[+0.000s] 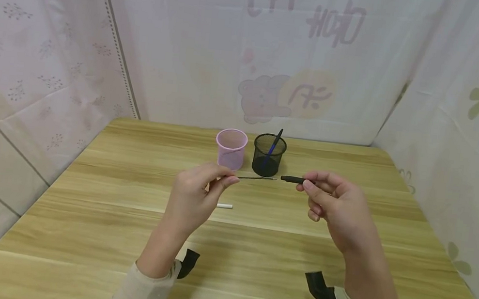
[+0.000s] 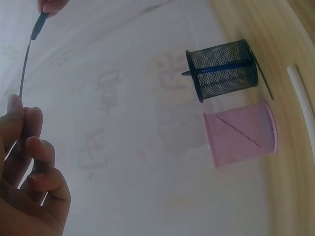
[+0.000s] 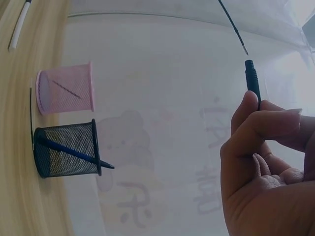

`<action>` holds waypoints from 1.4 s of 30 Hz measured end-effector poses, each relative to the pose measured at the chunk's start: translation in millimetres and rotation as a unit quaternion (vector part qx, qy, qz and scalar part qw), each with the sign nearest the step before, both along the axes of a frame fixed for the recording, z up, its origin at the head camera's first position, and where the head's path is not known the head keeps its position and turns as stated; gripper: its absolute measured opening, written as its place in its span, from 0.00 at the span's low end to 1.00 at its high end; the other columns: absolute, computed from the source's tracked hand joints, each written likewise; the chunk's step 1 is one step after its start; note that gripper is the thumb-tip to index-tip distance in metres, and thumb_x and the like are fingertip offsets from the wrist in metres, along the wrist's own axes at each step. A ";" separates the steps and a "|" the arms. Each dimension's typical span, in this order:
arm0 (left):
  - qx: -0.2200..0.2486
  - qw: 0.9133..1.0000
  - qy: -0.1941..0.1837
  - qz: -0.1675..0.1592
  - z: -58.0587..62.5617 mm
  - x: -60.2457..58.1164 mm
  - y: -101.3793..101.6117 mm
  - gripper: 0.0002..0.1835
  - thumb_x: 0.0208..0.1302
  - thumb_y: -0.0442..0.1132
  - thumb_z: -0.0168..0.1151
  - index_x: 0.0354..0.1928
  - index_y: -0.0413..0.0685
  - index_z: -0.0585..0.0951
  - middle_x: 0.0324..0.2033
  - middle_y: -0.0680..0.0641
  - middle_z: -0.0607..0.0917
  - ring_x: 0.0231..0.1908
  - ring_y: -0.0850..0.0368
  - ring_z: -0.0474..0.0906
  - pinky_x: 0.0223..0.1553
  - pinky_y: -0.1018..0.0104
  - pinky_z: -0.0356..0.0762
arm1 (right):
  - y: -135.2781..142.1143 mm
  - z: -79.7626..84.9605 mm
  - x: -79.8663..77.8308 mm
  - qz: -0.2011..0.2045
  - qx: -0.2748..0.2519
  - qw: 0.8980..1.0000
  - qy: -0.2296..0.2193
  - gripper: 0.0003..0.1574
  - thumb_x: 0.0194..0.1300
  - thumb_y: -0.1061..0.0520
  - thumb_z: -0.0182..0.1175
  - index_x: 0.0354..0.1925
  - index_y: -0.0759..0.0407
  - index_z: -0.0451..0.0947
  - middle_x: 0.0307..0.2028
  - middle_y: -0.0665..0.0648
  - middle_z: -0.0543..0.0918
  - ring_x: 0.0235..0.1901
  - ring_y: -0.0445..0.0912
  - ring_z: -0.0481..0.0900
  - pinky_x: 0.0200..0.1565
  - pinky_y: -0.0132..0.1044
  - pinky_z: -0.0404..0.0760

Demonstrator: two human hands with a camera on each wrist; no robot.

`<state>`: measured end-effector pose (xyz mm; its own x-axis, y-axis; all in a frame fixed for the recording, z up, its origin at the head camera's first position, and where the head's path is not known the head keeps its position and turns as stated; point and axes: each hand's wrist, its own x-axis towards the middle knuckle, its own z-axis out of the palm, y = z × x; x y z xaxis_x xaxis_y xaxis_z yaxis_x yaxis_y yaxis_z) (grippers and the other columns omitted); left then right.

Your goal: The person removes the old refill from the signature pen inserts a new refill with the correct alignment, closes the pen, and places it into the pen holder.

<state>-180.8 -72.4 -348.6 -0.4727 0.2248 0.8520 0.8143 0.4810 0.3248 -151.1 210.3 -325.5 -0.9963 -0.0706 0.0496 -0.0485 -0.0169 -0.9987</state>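
My left hand [image 1: 193,191] pinches a thin dark pen refill [image 1: 254,178] between thumb and fingertips. Opposite it, my right hand [image 1: 339,204] holds a short black pen grip section [image 1: 292,179], its end pointing left. In the right wrist view the refill's metal tip [image 3: 245,50] sits just off the mouth of the grip section [image 3: 251,73], a small gap between them and the two roughly in line. Both pieces are held up above the table. Below my left hand a white tube [image 1: 225,206] lies on the wood, partly hidden by the hand.
At the back stand a pink mesh cup [image 1: 230,159] with a thin dark stick inside and a black mesh cup [image 1: 272,167] holding a blue-and-black pen [image 1: 277,140]. Another thin dark rod [image 2: 264,81] lies beside the cups. Printed curtains [image 1: 178,65] enclose the table [image 1: 105,213].
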 end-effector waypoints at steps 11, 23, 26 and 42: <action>0.000 1.000 -0.011 -0.001 0.1 1.7 3.9 0.04 0.64 0.34 0.76 0.37 0.42 0.89 0.25 0.50 0.86 0.23 0.62 0.72 0.26 0.73 0.70 | -5.5 5.9 6.3 -0.001 0.021 1.000 0.020 0.04 0.77 0.61 0.64 0.48 0.59 0.82 0.37 0.48 0.90 0.23 0.43 0.72 0.25 0.33 0.75; -0.011 1.000 -0.010 -0.002 0.9 1.8 4.8 0.04 0.63 0.35 0.77 0.36 0.44 0.89 0.26 0.51 0.88 0.22 0.63 0.73 0.25 0.72 0.71 | -13.7 12.4 9.1 -0.002 0.070 0.997 0.017 0.05 0.76 0.62 0.65 0.48 0.57 0.84 0.38 0.46 0.91 0.23 0.43 0.73 0.26 0.33 0.77; -0.017 1.000 -0.009 -0.005 1.2 2.1 6.9 0.04 0.63 0.36 0.77 0.36 0.45 0.89 0.26 0.52 0.87 0.22 0.63 0.73 0.25 0.73 0.70 | -17.1 13.5 9.5 0.000 0.082 0.997 0.014 0.07 0.76 0.62 0.65 0.51 0.60 0.83 0.39 0.45 0.91 0.24 0.42 0.74 0.26 0.33 0.77; -0.035 0.999 -0.010 -0.017 -0.8 5.7 19.2 0.05 0.63 0.38 0.77 0.38 0.46 0.89 0.26 0.54 0.87 0.23 0.64 0.73 0.27 0.74 0.71 | -26.4 11.3 13.6 0.012 0.088 0.996 0.005 0.16 0.75 0.60 0.66 0.55 0.70 0.79 0.41 0.46 0.92 0.25 0.41 0.74 0.27 0.33 0.78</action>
<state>-175.1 -53.2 -349.4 -0.4806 0.2999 0.8241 0.8245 0.4745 0.3082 -137.5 183.9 -314.2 -0.9937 -0.1027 0.0437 -0.0597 0.1574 -0.9857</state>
